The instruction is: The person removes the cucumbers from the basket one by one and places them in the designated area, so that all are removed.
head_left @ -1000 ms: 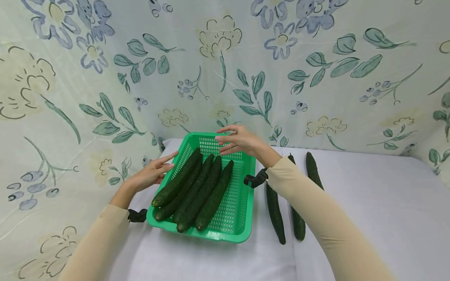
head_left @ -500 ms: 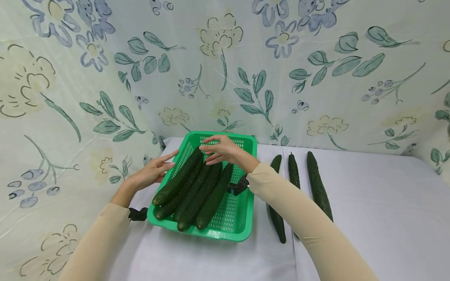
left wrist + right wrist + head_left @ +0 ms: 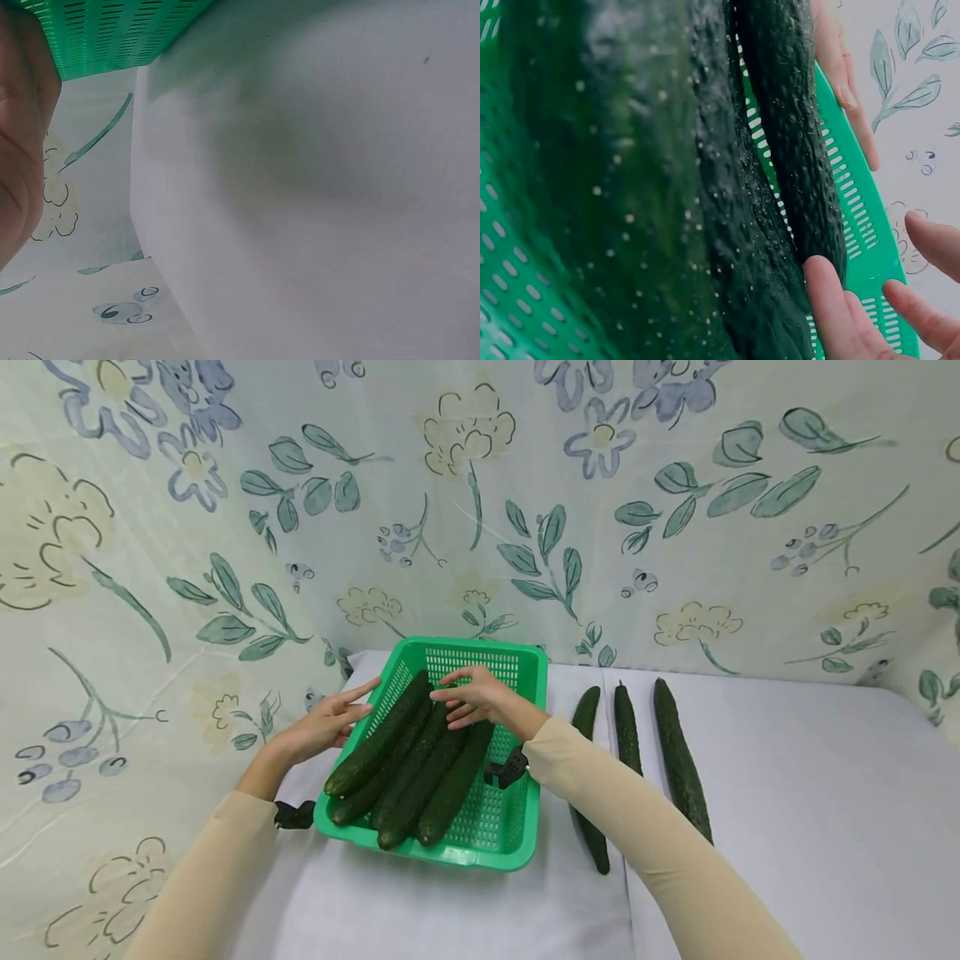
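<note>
A green plastic basket [image 3: 480, 860] holds several long dark-green cucumbers [image 3: 378, 743] lying side by side toward its left. My left hand [image 3: 318, 729] is at the basket's left side, fingers extended against the outer wall; the left wrist view shows only part of this hand [image 3: 22, 127] beneath the green mesh. Over the far ends of the cucumbers hovers my right hand [image 3: 480, 700], fingers spread and slightly bent, gripping nothing. In the right wrist view, a fingertip [image 3: 823, 281] is at or very near the end of the leftmost cucumber [image 3: 795, 135]; contact is unclear.
Three more cucumbers lie on the white-covered table [image 3: 810, 810] right of the basket: a near one [image 3: 587, 714], a middle one [image 3: 627, 727] and a far-right one [image 3: 681, 760]. My right sleeve partly covers them. A floral cloth [image 3: 480, 527] hangs behind and at the left.
My right hand has moved left and down from above the basket's far rim to the cucumbers' far ends. The left hand has kept its place at the basket's side.
</note>
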Demonstrator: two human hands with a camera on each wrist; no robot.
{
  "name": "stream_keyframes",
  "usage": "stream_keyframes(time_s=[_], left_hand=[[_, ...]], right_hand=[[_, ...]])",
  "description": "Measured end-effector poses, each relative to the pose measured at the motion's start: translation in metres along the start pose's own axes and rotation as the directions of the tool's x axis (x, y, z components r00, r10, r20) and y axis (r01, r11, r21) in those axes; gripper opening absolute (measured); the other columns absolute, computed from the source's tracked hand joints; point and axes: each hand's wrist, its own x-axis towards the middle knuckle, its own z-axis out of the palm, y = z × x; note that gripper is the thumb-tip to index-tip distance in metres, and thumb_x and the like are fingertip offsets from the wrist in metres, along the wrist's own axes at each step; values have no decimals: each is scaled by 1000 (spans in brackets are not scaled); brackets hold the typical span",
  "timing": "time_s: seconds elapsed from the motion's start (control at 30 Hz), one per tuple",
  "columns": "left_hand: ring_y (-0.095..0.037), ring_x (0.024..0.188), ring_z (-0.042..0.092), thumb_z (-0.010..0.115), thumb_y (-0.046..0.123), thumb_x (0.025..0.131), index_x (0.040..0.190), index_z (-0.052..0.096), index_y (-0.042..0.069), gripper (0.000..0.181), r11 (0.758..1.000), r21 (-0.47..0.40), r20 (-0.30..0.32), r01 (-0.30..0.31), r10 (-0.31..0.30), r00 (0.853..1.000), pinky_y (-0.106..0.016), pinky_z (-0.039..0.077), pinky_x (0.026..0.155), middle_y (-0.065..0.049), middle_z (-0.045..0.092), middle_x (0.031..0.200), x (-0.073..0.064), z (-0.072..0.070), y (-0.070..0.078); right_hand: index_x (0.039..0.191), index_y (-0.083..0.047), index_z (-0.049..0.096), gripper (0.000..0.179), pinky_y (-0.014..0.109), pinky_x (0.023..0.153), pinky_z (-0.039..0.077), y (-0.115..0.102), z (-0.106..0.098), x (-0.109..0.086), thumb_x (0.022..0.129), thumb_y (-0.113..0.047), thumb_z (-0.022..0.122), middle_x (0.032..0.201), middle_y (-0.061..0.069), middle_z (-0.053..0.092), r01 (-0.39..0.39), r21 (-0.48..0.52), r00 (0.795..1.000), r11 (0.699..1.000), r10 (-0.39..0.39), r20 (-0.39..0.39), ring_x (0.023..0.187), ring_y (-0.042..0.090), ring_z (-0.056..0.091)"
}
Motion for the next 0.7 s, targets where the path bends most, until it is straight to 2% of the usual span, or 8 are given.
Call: stream_keyframes(time_s=[0.33, 0.5, 0.6, 0.7], left_hand=[[-13, 49, 32, 44, 25, 109, 161, 20, 28, 57, 1000, -26, 13, 3, -3, 1000, -26, 42, 52, -2, 55, 81, 0, -1, 0], [-13, 48, 32, 43, 25, 109, 162, 19, 27, 57, 1000, -21, 18, 1, 0, 1000, -26, 42, 52, -3, 56, 84, 0, -1, 0], [-12, 49, 36, 43, 26, 109, 162, 19, 27, 58, 1000, -20, 17, 7, -7, 1000, -27, 45, 53, -5, 60, 90, 0, -1, 0], [-12, 53, 46, 44, 26, 109, 162, 18, 28, 58, 1000, -25, 14, 13, -13, 1000, -27, 49, 57, -6, 64, 107, -1, -2, 1]], right_hand=[[148, -3, 44, 61, 47, 84, 55, -2, 13, 5, 95, -16, 72, 138, 33, 47, 4, 28, 999, 1000, -5, 43, 115, 47, 58], [148, -3, 44, 61, 47, 85, 55, -6, 22, 10, 95, -14, 71, 138, 34, 46, -20, 56, 999, 998, 17, 50, 116, 48, 57], [149, -3, 43, 62, 45, 83, 56, -8, 28, 12, 95, -14, 71, 138, 34, 46, -27, 60, 998, 998, 24, 50, 116, 48, 58], [150, -3, 41, 63, 46, 85, 55, -11, 33, 14, 95, -13, 71, 136, 33, 47, -32, 53, 998, 998, 30, 47, 114, 48, 59]])
